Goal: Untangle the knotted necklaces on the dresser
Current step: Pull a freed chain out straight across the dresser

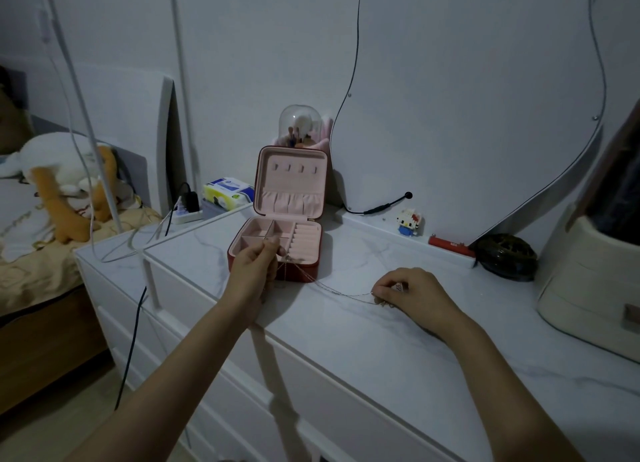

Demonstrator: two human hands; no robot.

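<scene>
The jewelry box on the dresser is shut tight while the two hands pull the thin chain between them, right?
Not quite. The head view shows the jewelry box open, its lid standing up and the pink compartments showing. The rest holds: it sits on the dresser, and the left hand and right hand each pinch the thin chain stretched between them.

On the white dresser (346, 340), the left hand (254, 267) pinches thin necklace chains (332, 290) raised in front of an open jewelry box (277, 239). The chains stretch across to the right hand (405, 288), which pinches them low against the dresser top.
</scene>
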